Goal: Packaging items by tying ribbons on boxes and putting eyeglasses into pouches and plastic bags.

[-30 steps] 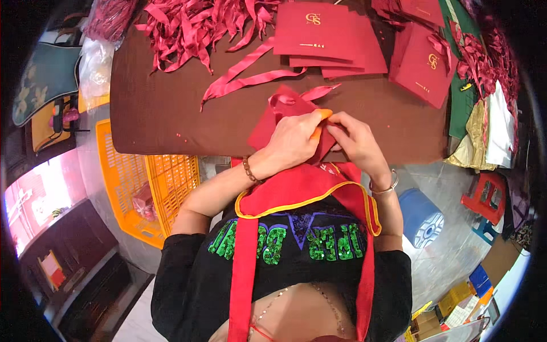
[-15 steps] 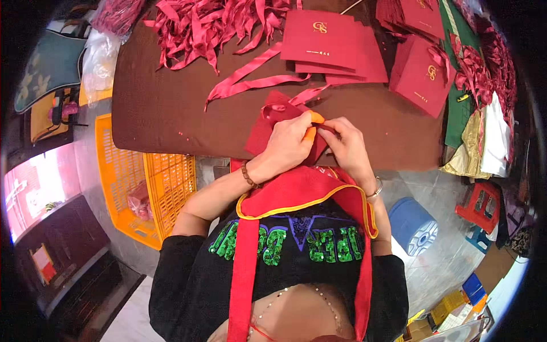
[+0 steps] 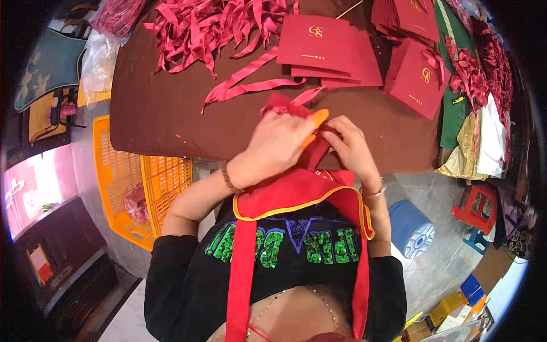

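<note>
My left hand [image 3: 273, 137] has just shifted across the red bag [image 3: 313, 157], hiding the left part that showed a moment ago; its thumb and forefinger, in orange covers [image 3: 321, 117], grip the bag between them. So the bag, at the near edge of the table [image 3: 171, 108], is being held in a new way, and handling it looks unfinished. My right hand [image 3: 353, 145] bunches its fingertips at the bag's right edge; I can't tell what they pinch.

As for containers, from the left: a clear plastic bag [image 3: 98, 65], contents unclear; an orange crate [image 3: 130, 232] with a red wrapped packet [image 3: 137, 205] inside; a pile of flat red bags [image 3: 325, 48]; a blue bucket [image 3: 407, 225], its inside out of sight.
</note>
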Tool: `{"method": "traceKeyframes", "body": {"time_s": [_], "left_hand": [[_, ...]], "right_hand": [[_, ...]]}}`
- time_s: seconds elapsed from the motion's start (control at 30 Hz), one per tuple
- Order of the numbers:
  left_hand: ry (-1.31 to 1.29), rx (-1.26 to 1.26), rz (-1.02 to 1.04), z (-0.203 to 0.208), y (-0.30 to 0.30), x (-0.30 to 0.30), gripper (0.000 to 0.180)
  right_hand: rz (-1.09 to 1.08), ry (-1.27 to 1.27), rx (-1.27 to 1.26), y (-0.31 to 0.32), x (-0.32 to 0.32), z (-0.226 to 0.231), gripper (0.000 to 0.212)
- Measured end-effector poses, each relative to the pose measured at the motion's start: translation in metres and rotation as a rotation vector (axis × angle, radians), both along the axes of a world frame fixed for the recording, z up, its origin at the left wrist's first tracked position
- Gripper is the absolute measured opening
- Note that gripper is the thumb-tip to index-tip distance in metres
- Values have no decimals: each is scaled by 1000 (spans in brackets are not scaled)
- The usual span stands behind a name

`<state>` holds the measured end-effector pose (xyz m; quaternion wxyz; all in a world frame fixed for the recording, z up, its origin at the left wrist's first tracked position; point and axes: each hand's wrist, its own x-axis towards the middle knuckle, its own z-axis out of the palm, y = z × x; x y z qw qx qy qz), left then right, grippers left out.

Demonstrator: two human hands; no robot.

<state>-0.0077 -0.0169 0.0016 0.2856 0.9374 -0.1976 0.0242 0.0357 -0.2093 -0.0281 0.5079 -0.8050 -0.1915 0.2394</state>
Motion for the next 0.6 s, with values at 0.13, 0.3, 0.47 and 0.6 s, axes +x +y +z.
{"method": "traceKeyframes", "body": {"time_s": [0.13,0.3,0.47,0.6], "left_hand": [[-223,67,-14,10,14,13,39],[-26,113,-111,-4,6,13,31],[-210,72,-122,-22,5,17,27],[-33,101,-102,-19,5,18,19]], "right_hand": [[276,-191,40,-9,17,8,15],[309,-99,28,-12,18,8,15],[304,-54,47,-7,18,8,15],[278,-131,45,-10,13,4,16]]}}
